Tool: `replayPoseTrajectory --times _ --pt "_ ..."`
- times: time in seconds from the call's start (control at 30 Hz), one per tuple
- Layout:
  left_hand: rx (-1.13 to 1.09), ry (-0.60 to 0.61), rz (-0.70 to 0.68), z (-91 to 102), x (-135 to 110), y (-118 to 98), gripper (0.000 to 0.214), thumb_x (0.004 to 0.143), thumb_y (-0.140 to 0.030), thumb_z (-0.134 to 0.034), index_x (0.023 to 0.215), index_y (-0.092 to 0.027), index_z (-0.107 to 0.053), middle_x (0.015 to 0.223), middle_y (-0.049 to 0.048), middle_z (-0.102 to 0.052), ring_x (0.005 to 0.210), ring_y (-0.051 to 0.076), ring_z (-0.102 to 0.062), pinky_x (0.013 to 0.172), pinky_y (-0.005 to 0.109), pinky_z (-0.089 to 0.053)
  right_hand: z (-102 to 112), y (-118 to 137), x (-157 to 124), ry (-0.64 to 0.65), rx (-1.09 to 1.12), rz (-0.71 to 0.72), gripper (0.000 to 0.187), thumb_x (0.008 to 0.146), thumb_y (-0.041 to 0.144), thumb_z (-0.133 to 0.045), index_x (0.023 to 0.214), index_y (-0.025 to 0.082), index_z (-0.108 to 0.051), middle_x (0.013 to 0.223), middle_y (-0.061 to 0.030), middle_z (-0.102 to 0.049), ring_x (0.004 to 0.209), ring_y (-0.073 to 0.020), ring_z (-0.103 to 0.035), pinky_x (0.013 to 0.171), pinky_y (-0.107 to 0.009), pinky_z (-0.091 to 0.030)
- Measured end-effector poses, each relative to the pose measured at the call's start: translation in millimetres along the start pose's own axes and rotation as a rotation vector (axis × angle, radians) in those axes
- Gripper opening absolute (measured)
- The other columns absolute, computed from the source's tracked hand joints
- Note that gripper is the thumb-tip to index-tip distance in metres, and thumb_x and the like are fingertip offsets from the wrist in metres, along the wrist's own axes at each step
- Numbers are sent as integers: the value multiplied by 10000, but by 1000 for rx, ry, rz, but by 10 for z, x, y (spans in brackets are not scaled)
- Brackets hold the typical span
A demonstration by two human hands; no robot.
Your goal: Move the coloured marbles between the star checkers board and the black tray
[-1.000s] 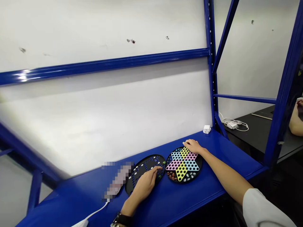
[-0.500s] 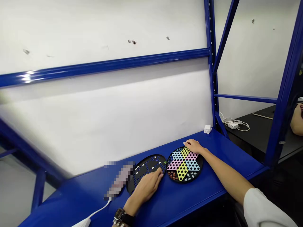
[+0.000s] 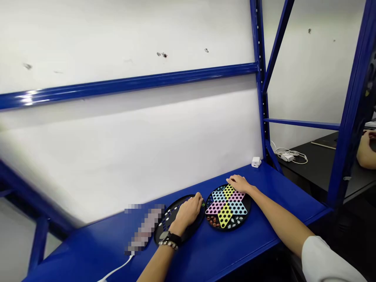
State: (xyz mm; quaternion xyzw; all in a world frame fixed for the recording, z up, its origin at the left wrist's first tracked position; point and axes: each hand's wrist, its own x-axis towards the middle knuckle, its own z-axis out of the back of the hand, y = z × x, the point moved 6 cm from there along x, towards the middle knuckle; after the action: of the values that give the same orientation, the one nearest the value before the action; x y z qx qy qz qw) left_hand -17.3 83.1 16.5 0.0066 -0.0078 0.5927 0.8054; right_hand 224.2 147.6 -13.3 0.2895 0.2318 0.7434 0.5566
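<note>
My left hand lies curled over a round black perforated board, hiding most of it, with a watch and beaded bracelet on the wrist. Whether the fingers hold anything is hidden. A small green piece sits right by my fingertips. My right hand rests on the upper rim of a Chinese checkers board, a black disc with a pink, blue and yellow star. Nothing shows in that hand. Reddish marbles and white pieces fill its lower points.
Both boards lie on a blue steel shelf against a white wall. A pixelated blurred patch lies left of them, and a white cable runs forward. A white plug stands behind. At right, another person's hand is beyond the upright, over a black table.
My left hand has slid up and away across the black board, covering more of it. My right hand stays on the star board. The view has shifted slightly.
</note>
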Motion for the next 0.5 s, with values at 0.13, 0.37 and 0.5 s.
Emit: replayPoseTrajectory --times 0.13,0.37,0.5 --pt "53 43 -26 -90 -43 -38 304 1010 -308 -185 1042 -213 -472 992 92 -704 913 226 -677 791 324 -458 -12 -13 11 -2 12 3 478 956 538 -324 637 197 -422 667 7 -528 706 -166 -500 880 -384 -361" --pt "84 42 -146 -70 -163 -91 329 1012 -332 -156 1040 -217 -463 961 77 -696 869 231 -675 732 323 -453 -19 -90 31 -34 88 15 504 937 569 -355 611 197 -452 667 10 -551 689 -166 -508 882 -387 -363" --pt "143 90 -164 -44 -186 -134 315 1009 -298 -159 1069 -202 -454 977 100 -696 882 252 -677 720 336 -452 -31 -169 64 -77 158 10 495 918 604 -379 671 216 -561 707 0 -613 754 -188 -553 899 -384 -368"
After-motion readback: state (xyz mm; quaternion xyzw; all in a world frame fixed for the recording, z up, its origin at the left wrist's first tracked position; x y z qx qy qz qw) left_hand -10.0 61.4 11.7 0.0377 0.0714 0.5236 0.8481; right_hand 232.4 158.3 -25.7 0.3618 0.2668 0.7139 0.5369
